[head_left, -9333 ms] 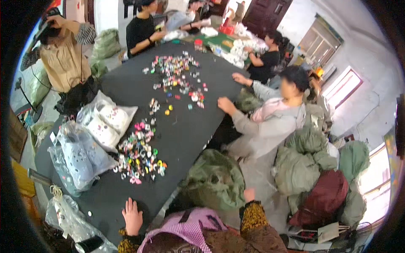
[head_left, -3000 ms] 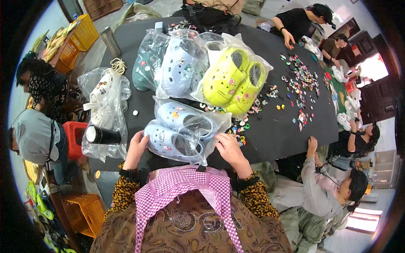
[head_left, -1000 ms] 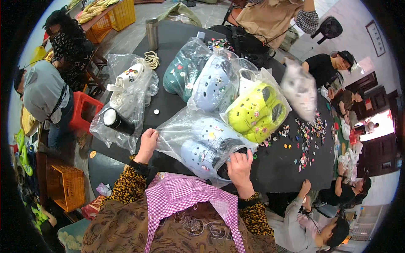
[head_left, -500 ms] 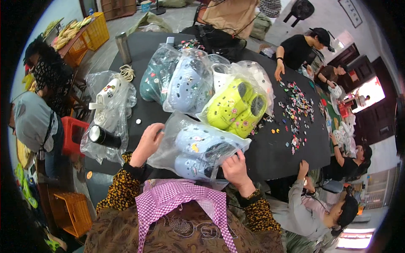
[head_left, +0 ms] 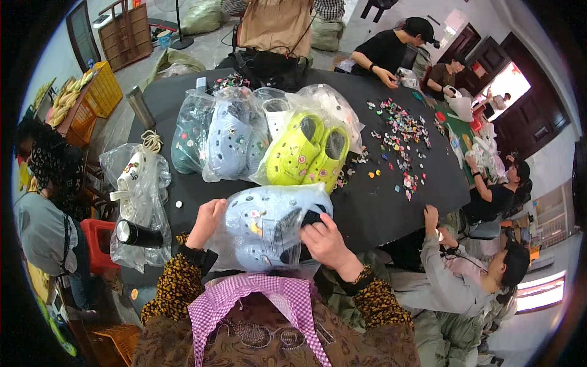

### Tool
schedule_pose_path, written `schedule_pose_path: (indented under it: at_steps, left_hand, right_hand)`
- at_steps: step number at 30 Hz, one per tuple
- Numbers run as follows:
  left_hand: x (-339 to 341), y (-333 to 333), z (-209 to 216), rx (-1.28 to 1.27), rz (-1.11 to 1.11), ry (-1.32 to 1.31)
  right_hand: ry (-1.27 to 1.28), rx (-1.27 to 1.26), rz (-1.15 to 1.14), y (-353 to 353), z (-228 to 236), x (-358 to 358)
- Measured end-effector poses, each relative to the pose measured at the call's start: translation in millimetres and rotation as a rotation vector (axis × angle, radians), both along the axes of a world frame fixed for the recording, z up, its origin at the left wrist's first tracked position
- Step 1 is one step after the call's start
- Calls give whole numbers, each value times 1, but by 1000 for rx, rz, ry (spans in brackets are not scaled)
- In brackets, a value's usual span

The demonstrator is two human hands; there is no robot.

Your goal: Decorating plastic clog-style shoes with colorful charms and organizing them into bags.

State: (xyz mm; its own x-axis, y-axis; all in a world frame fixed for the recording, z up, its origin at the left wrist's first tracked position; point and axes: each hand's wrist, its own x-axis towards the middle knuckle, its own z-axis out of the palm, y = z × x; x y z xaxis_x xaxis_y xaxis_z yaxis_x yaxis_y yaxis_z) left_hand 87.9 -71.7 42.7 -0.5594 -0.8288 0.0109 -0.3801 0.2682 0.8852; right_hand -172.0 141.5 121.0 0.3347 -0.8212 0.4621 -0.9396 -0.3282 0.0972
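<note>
A pair of light blue clogs (head_left: 257, 211) with small charms lies in a clear plastic bag (head_left: 223, 260) at the table's near edge. My left hand (head_left: 206, 223) is closed on the bag's left side. My right hand (head_left: 324, 241) pinches the bag at the right end, beside the clogs' dark openings. Just beyond lie bagged lime green clogs (head_left: 299, 156). Left of those are another bagged light blue pair (head_left: 229, 144) and a bagged dark green pair (head_left: 188, 147).
Loose charms (head_left: 400, 137) spread over the dark table (head_left: 373, 214) at right. White clogs (head_left: 129, 177) in plastic, a black flask (head_left: 140, 234) and a steel tumbler (head_left: 140, 107) stand at left. Co-workers sit around, one (head_left: 471, 263) close on my right. A red stool (head_left: 98, 244) is at left.
My view has turned, so the table's things sit farther left in the picture. The bagged blue clogs lie more level, and my left hand has drawn lower along the bag's left side.
</note>
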Motion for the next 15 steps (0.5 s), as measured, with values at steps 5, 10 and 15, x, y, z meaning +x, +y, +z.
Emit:
schedule_pose_path:
  at_steps: [5, 10, 15]
  left_hand:
    - [25, -11, -4, -68, 296, -33]
    - [46, -11, -14, -229, 335, -232]
    - [52, -7, -27, -211, 358, -219]
  right_hand:
    - [-10, 57, -72, 9, -10, -13]
    - [-72, 53, -155, 19, -22, -21]
    - [-147, 33, -252, 24, -31, -23]
